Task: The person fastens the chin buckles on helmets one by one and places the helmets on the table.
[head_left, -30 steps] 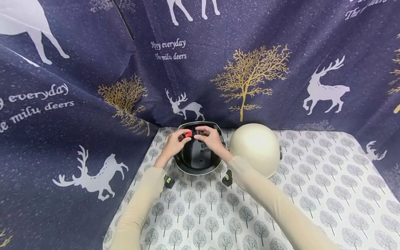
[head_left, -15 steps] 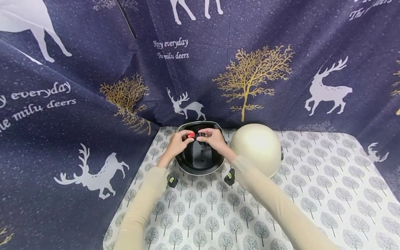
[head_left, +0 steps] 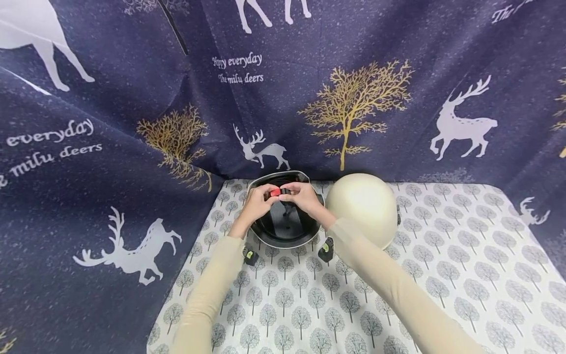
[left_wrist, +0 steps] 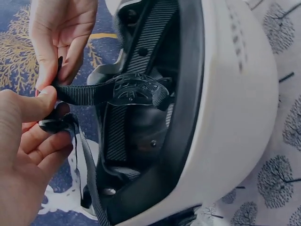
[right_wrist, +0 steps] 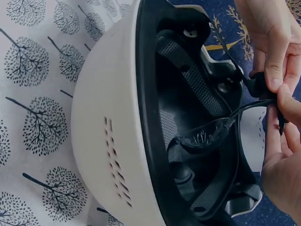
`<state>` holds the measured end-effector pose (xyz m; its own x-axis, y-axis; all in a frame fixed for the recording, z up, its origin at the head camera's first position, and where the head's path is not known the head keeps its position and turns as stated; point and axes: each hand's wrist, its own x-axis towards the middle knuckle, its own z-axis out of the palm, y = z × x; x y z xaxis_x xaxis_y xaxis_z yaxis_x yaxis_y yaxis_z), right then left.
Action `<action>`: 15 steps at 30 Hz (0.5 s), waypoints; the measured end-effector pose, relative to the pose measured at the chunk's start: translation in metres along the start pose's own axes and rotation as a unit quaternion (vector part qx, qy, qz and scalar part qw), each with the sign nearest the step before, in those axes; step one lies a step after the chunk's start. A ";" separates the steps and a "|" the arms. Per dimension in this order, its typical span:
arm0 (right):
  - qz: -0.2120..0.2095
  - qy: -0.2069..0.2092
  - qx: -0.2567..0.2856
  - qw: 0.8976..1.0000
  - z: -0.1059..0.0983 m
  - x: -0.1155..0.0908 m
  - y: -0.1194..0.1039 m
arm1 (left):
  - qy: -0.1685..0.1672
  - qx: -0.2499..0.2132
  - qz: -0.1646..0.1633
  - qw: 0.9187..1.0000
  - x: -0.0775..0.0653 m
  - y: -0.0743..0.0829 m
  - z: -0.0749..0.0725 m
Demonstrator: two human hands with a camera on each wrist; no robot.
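An upturned white helmet lies on the table, its black padded inside facing up. Above its far part, my left hand pinches a red buckle piece of the chin strap. Facing it, my right hand grips the black buckle piece. The two pieces meet end to end between the fingertips; whether they are locked together I cannot tell. In the left wrist view a black webbing strap runs from the helmet to the fingers. The right wrist view shows the helmet's white shell with vent slots.
A cream helmet sits dome-up just right of the upturned one. The tablecloth has a grey tree print. A dark blue deer-print curtain hangs close behind and at the left. A black wrist-worn device hangs by the right forearm.
My left hand has moved right, bringing the red buckle piece from a gap up against the black one. The right hand shifted slightly. Both helmets stay in place.
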<state>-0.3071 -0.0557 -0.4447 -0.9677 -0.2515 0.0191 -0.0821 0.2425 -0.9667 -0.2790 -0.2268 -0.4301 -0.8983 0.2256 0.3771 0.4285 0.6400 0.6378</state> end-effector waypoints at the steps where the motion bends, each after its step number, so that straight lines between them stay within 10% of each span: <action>1: 0.001 0.000 0.001 1.000 0.001 0.000 0.000 | -0.002 0.001 0.001 1.000 -0.001 0.000 0.000; 15: -0.008 -0.005 0.050 0.999 0.014 -0.008 0.015 | 0.021 0.004 0.013 1.000 -0.012 -0.013 0.002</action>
<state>-0.2971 -0.0632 -0.4629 -0.9642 -0.2632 0.0329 -0.0727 0.1429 -0.9871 -0.2740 -0.2362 -0.4446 -0.8817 0.2109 0.4221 0.4511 0.6394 0.6226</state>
